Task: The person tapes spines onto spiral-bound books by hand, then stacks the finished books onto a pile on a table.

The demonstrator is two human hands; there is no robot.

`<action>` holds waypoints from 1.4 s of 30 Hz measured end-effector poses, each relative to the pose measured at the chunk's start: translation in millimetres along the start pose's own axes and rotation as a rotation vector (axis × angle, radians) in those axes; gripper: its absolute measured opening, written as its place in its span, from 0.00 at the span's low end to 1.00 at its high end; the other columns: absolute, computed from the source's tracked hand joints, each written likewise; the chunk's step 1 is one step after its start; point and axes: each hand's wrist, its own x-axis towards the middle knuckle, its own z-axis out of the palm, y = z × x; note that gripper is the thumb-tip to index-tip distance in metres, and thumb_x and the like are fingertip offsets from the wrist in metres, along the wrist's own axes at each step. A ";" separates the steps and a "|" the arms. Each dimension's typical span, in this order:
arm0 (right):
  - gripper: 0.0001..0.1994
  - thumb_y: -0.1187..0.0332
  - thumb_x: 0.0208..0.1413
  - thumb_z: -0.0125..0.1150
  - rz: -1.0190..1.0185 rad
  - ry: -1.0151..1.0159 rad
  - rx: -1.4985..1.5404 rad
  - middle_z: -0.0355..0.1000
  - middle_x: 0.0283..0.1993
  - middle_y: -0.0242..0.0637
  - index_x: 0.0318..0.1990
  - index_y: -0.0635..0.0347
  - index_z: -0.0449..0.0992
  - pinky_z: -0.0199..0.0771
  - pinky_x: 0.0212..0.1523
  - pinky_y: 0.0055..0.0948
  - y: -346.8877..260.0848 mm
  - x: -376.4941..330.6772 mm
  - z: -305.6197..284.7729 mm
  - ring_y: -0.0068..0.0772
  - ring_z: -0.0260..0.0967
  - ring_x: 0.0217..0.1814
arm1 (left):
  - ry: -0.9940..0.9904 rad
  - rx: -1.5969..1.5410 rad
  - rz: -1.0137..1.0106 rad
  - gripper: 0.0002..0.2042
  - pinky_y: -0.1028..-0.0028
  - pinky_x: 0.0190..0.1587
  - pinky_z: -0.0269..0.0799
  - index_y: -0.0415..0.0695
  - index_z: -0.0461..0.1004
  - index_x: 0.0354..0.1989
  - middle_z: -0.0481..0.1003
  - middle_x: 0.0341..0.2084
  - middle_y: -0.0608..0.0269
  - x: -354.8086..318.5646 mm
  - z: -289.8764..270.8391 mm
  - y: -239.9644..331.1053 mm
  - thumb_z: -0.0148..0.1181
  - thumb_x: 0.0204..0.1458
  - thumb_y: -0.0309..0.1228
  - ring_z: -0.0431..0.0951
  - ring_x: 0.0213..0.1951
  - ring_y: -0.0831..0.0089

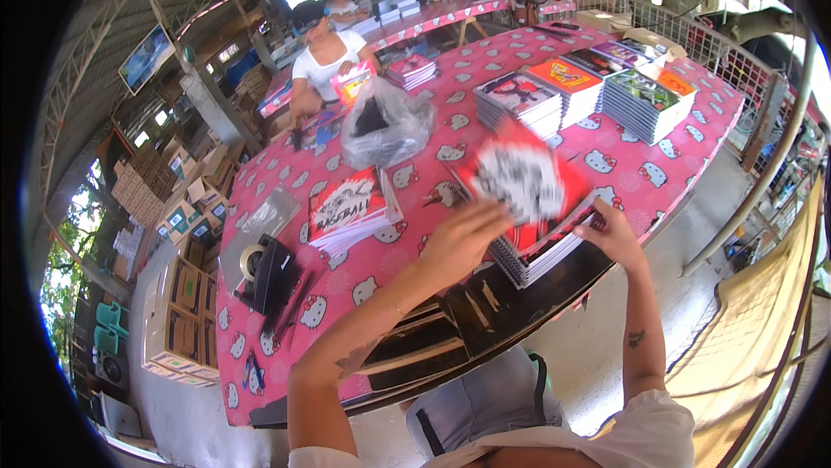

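Observation:
A red notebook [519, 175] with a white and black picture on its cover is tilted up, smeared by motion, over a stack of spiral-bound notebooks [538, 267] at the table's near edge. My left hand [472, 232] is closed on the notebook's lower left part. At the right edge my right hand [613, 232] is closed, thumb and fingers at the corner; whether it grips only the top notebook or some below cannot be made out. Left of them lies another pile of red-covered notebooks [351, 208], slightly fanned.
A black tape dispenser [267, 273] and clear plastic sleeves [270, 211] lie left on the pink-clothed table [450, 156]. A plastic bag [387, 126] stands farther back. Notebook stacks [642, 104] fill the far right. Across the table sits a person [329, 57] holding a notebook. Cartons [180, 308] stand on the floor.

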 end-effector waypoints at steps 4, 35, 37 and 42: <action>0.38 0.71 0.48 0.78 -0.004 -0.014 0.102 0.79 0.56 0.51 0.67 0.70 0.69 0.73 0.58 0.31 6.4 1.4 9.9 0.29 0.76 0.54 | -0.262 -0.120 -0.074 0.19 0.61 0.64 0.74 0.42 0.78 0.57 0.77 0.57 0.51 -21.8 17.8 -0.7 0.60 0.55 0.20 0.74 0.63 0.54; 0.18 0.71 0.57 0.73 -0.175 -0.232 0.580 0.80 0.38 0.36 0.54 0.63 0.78 0.75 0.42 0.26 -103.6 -44.8 199.2 0.22 0.76 0.38 | -0.053 0.322 -0.399 0.15 0.62 0.41 0.61 0.40 0.77 0.48 0.73 0.32 0.59 -60.5 -185.5 71.4 0.62 0.51 0.20 0.74 0.36 0.60; 0.17 0.71 0.57 0.73 -0.143 -0.248 0.542 0.80 0.38 0.36 0.53 0.63 0.78 0.75 0.40 0.25 -114.5 -50.4 198.1 0.22 0.75 0.37 | -0.062 0.300 -0.429 0.15 0.62 0.41 0.61 0.40 0.77 0.48 0.73 0.32 0.60 -61.8 -193.3 84.9 0.63 0.50 0.20 0.74 0.36 0.60; 0.15 0.70 0.57 0.73 -0.141 -0.238 0.463 0.76 0.46 0.39 0.50 0.62 0.79 0.74 0.36 0.24 -120.4 -52.1 198.8 0.24 0.75 0.38 | -0.146 0.285 -0.449 0.12 0.63 0.43 0.62 0.39 0.78 0.47 0.75 0.33 0.59 -53.1 -202.4 99.1 0.61 0.53 0.19 0.73 0.34 0.60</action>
